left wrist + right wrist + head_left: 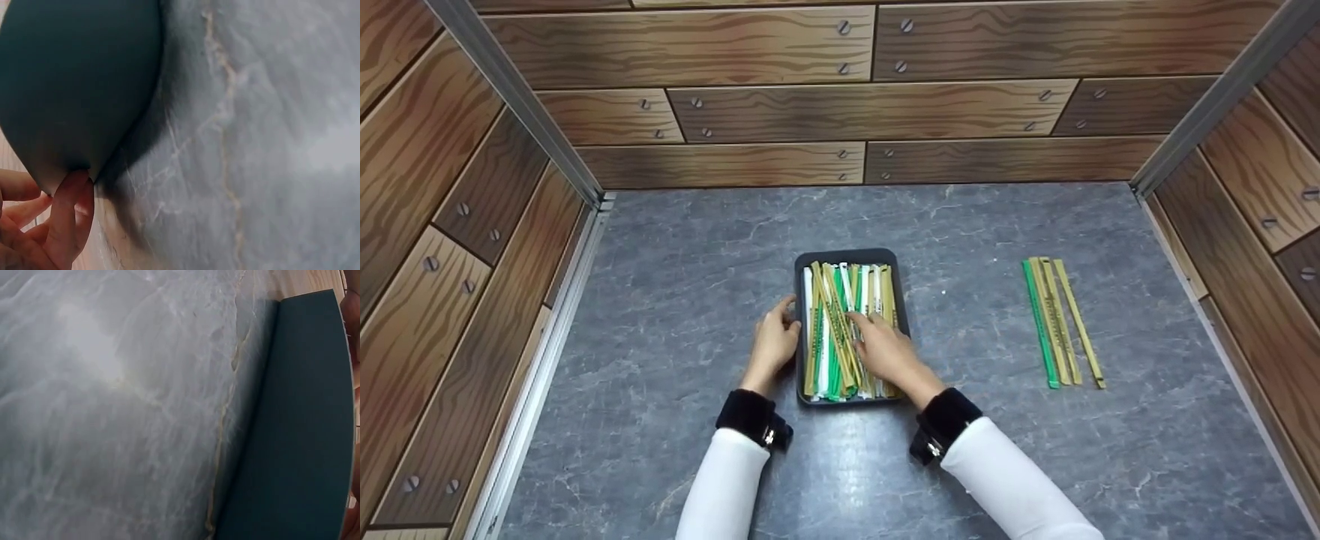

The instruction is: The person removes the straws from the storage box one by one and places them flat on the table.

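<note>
Between my hands, a black rectangular tray holds several long, slim wrapped straws, gold, green and white with dark print. My left hand is at the tray's left side, fingertips against its outer edge. In the left wrist view, bent fingers touch the dark tray wall. My right hand reaches over the tray's right side, its index finger and thumb on the straws; I cannot tell whether they pinch one. The right wrist view mostly shows tray wall, with fingers cut off at the edge.
To the right on the grey marbled tabletop lies a group of straws, one green and several gold, the rightmost slightly apart. Wood-patterned panels enclose the back and both sides, with metal rails along the edges.
</note>
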A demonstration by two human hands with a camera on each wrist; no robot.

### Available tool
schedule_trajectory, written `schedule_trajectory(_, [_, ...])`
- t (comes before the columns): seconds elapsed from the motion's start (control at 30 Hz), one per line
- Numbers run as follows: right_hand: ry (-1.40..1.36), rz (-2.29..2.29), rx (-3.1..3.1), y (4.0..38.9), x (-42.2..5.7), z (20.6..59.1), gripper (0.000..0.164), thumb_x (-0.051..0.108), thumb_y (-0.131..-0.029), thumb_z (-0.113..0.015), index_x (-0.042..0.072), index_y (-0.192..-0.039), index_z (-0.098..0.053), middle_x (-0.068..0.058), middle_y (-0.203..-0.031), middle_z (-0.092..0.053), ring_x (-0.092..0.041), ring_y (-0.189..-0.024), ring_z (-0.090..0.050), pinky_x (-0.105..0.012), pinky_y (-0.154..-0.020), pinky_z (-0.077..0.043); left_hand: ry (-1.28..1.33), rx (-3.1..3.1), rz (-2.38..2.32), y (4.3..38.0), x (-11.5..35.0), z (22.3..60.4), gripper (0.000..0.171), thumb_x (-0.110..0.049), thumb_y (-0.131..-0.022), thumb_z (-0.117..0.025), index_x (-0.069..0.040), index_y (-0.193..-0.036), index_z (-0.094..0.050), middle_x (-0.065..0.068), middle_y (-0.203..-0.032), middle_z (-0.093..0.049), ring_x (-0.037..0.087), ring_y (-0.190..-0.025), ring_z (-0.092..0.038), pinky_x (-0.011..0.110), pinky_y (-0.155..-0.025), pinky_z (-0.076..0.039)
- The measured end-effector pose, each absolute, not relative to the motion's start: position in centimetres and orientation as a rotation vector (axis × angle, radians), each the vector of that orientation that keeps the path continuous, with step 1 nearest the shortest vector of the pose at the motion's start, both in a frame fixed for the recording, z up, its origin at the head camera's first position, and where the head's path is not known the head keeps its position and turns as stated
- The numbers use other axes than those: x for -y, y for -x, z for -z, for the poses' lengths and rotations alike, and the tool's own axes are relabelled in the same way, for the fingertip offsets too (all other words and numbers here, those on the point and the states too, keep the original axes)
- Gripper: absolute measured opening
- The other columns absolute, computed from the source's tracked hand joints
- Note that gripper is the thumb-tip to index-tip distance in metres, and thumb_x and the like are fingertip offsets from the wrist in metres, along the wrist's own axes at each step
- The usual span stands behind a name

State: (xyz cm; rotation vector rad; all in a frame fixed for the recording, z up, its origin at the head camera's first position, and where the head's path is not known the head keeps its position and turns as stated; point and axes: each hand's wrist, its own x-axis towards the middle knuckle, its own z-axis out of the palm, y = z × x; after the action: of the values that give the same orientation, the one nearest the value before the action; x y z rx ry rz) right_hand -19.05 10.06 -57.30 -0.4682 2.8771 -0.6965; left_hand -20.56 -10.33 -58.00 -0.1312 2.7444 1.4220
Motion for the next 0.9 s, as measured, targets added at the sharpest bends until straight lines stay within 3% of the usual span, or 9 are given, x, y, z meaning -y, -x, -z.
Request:
schedule_trajectory(0.07, [0.467,0.66,-2.913,19.1,-9.9,57.4,0.051,0.014,-0.093,-0.066,0.009,-0.141,-0.052,-0.022,-0.125,-0.057,-0.037,-0.097,-0.063,-0.049,-0.077,-0.056,0.138,-2.719,-1.458,20.7,10.3,58.1,0.049,-0.002,-0.095,-0.057,-0.004,-0.143,-0.05,0.016,-0.101,-0.065,0.03,-0.1,-0.064,0.044,-0.088,-0.051])
schedule_trajectory(0.2, [0.462,0.66,-2.948,19.2,-9.8,57.5,0.049,0.008,-0.089,-0.067,0.004,-0.136,-0.056,-0.021,-0.116,-0.06,-0.036,-0.089,-0.063,-0.048,-0.072,-0.056,0.149,-2.727,-1.505,21.0,10.4,58.3,0.042,-0.005,-0.096,-0.057,-0.005,-0.139,-0.055,0.009,-0.084,-0.06,0.025,-0.08,-0.059,0.039,-0.075,-0.049])
schedule_trajectory(0.37, [0.4,0.775,-2.913,19.4,-10.1,57.7,0.056,0.0,-0.083,-0.064,0.0,-0.137,-0.053,-0.025,-0.12,-0.06,-0.039,-0.09,-0.064,-0.048,-0.073,-0.056,0.188,-2.734,-1.535,21.1,10.5,58.5,0.041,-0.005,-0.095,-0.059,-0.006,-0.136,-0.057,0.003,-0.074,-0.058,0.018,-0.065,-0.053,0.034,-0.064,-0.045])
schedule_trajectory(0.47, [0.356,0.881,-2.881,19.7,-10.4,57.6,0.06,-0.003,-0.08,-0.062,-0.001,-0.138,-0.051,-0.025,-0.123,-0.06,-0.039,-0.097,-0.063,-0.047,-0.078,-0.055,0.205,-2.714,-1.572,21.1,10.5,58.5,0.046,-0.004,-0.094,-0.059,-0.005,-0.14,-0.053,0.008,-0.079,-0.063,0.021,-0.07,-0.057,0.036,-0.068,-0.049])
schedule_trajectory(0.6, [0.314,1.058,-2.826,19.9,-11.2,57.1,0.063,-0.006,-0.078,-0.064,-0.005,-0.139,-0.049,-0.016,-0.097,-0.066,-0.031,-0.084,-0.064,-0.041,-0.071,-0.055,0.24,-2.684,-1.604,21.1,10.4,58.5,0.05,-0.003,-0.094,-0.059,-0.004,-0.143,-0.049,0.015,-0.094,-0.066,0.026,-0.086,-0.062,0.041,-0.08,-0.051])
schedule_trajectory(0.7, [0.264,1.19,-2.791,19.9,-12.1,56.4,0.063,-0.008,-0.075,-0.065,-0.007,-0.137,-0.051,-0.007,-0.077,-0.062,-0.021,-0.065,-0.058,-0.034,-0.058,-0.053,0.248,-2.695,-1.594,21.1,10.4,58.5,0.048,-0.003,-0.095,-0.06,-0.004,-0.142,-0.052,0.016,-0.098,-0.067,0.028,-0.09,-0.062,0.042,-0.084,-0.051])
schedule_trajectory(0.9, [0.148,1.405,-2.711,19.1,-14.9,54.8,0.062,-0.011,-0.074,-0.066,-0.009,-0.134,-0.053,-0.009,-0.084,-0.065,-0.014,-0.059,-0.056,-0.029,-0.054,-0.052,0.211,-2.724,-1.602,21.1,10.4,58.7,0.045,-0.001,-0.093,-0.061,-0.003,-0.138,-0.056,0.015,-0.091,-0.067,0.027,-0.085,-0.062,0.042,-0.082,-0.051])
